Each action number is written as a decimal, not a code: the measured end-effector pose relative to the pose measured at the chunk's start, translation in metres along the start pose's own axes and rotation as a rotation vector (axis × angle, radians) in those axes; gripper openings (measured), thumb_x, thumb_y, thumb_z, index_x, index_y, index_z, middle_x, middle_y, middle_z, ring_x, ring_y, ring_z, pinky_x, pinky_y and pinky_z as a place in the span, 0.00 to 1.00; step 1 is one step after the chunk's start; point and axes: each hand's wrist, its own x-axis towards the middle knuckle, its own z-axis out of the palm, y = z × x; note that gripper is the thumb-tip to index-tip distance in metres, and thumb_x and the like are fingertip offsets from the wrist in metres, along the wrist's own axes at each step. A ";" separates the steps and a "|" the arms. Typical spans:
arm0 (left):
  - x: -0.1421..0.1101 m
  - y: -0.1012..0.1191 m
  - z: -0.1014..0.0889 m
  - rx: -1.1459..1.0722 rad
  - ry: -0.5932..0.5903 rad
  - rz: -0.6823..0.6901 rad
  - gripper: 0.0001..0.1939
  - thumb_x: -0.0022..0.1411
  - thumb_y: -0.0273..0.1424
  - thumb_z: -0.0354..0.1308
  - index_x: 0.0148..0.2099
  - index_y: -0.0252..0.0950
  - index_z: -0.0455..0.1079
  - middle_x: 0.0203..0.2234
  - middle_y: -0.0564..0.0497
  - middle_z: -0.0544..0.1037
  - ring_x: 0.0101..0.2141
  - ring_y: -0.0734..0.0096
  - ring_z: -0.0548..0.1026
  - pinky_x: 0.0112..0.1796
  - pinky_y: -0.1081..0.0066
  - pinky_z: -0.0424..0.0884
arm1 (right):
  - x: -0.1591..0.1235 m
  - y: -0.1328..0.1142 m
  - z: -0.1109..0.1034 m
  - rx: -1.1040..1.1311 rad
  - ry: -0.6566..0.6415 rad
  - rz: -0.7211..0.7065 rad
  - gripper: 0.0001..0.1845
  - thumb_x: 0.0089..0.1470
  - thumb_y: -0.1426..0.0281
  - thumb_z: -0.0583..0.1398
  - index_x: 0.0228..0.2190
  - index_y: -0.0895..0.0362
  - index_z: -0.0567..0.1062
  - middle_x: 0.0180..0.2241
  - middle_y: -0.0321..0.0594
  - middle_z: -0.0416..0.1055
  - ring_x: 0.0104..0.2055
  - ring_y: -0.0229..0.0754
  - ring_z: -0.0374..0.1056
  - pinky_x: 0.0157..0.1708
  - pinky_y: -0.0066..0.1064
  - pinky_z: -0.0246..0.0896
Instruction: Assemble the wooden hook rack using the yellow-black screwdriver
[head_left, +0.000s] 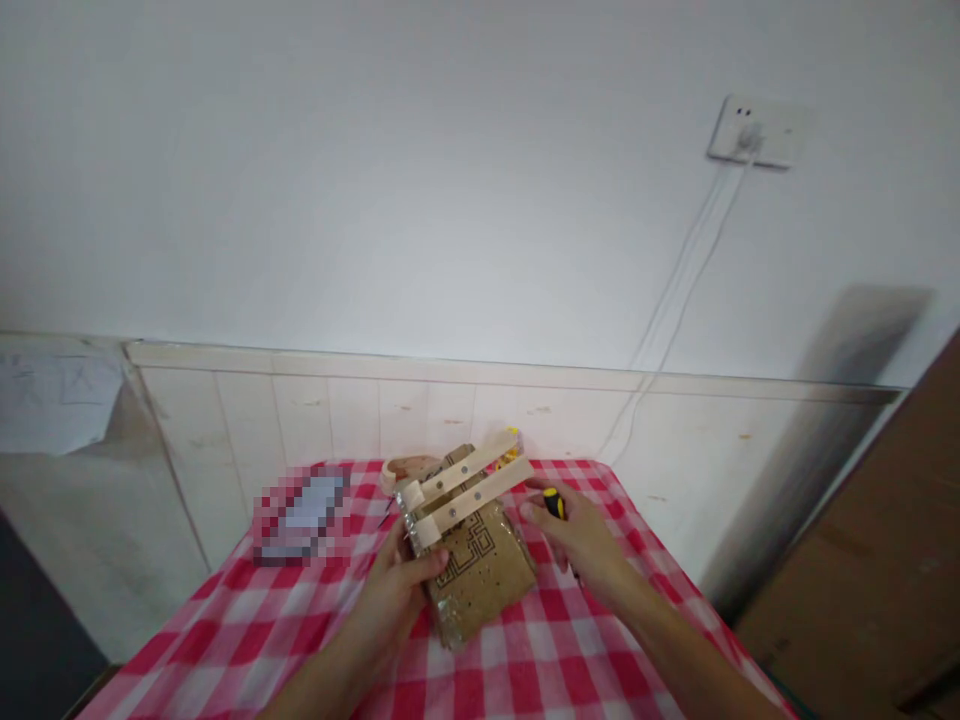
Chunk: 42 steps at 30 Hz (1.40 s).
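Observation:
My left hand (pixel 405 580) grips the left edge of a brown cardboard piece (pixel 495 580), its thumb lying on the printed face. The cardboard is tilted above the table, with black line patterns and shiny clear tape along its edges. Two pale wooden strips (pixel 480 495) run side by side across its upper part, dotted with small dark screw heads. On the right, my right hand (pixel 581 535) is closed around a screwdriver (pixel 553 503) with a yellow and black handle; its shaft is mostly hidden by the hand. My right fingertips are close to the cardboard's right edge.
A red and white checked cloth (pixel 262 650) covers the table. A blurred-out flat device (pixel 304 515) lies at left. Behind the cardboard are a pale curved wooden piece (pixel 391 475) and something yellow. The wall has a socket (pixel 757 132) with a hanging cable; brown furniture (pixel 862 560) stands right.

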 end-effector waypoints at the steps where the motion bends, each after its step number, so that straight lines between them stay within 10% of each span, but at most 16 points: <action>1: -0.002 0.001 0.001 -0.004 -0.007 -0.008 0.39 0.38 0.23 0.75 0.55 0.41 0.70 0.49 0.44 0.82 0.50 0.49 0.79 0.50 0.54 0.75 | 0.000 -0.005 0.002 0.036 0.005 -0.009 0.24 0.51 0.55 0.68 0.45 0.57 0.80 0.24 0.36 0.75 0.17 0.35 0.61 0.16 0.26 0.55; 21: -0.006 0.005 -0.001 0.032 -0.065 -0.031 0.42 0.40 0.23 0.75 0.59 0.41 0.70 0.52 0.41 0.81 0.52 0.45 0.79 0.51 0.53 0.76 | -0.007 -0.012 0.020 0.083 0.213 -0.091 0.18 0.48 0.54 0.70 0.26 0.56 0.77 0.13 0.26 0.61 0.15 0.34 0.54 0.15 0.27 0.51; 30: -0.006 0.011 -0.001 0.029 -0.133 -0.036 0.37 0.44 0.24 0.75 0.58 0.39 0.73 0.51 0.41 0.82 0.51 0.45 0.80 0.52 0.52 0.75 | -0.010 -0.009 0.017 -0.041 0.315 -0.223 0.21 0.52 0.54 0.69 0.38 0.58 0.80 0.27 0.39 0.79 0.18 0.38 0.65 0.16 0.28 0.60; 34: -0.005 0.010 -0.002 0.024 -0.119 -0.095 0.35 0.48 0.27 0.74 0.59 0.39 0.71 0.49 0.41 0.83 0.46 0.47 0.83 0.49 0.51 0.77 | -0.024 -0.004 0.012 -0.387 0.533 -0.627 0.14 0.59 0.63 0.66 0.45 0.56 0.77 0.38 0.44 0.82 0.25 0.40 0.74 0.26 0.32 0.73; 37: -0.005 0.010 -0.002 0.017 -0.123 -0.092 0.34 0.50 0.28 0.73 0.60 0.40 0.70 0.50 0.43 0.82 0.46 0.50 0.83 0.48 0.55 0.78 | -0.043 -0.001 0.020 -0.817 0.287 -1.054 0.13 0.64 0.75 0.57 0.48 0.57 0.77 0.42 0.48 0.83 0.42 0.46 0.80 0.38 0.34 0.77; 42: -0.009 0.011 0.001 0.042 -0.154 -0.053 0.35 0.48 0.25 0.72 0.59 0.41 0.71 0.50 0.45 0.83 0.46 0.53 0.82 0.46 0.61 0.78 | -0.057 -0.011 0.051 -1.283 0.124 -0.829 0.25 0.57 0.83 0.56 0.56 0.65 0.73 0.50 0.57 0.79 0.39 0.50 0.80 0.28 0.34 0.77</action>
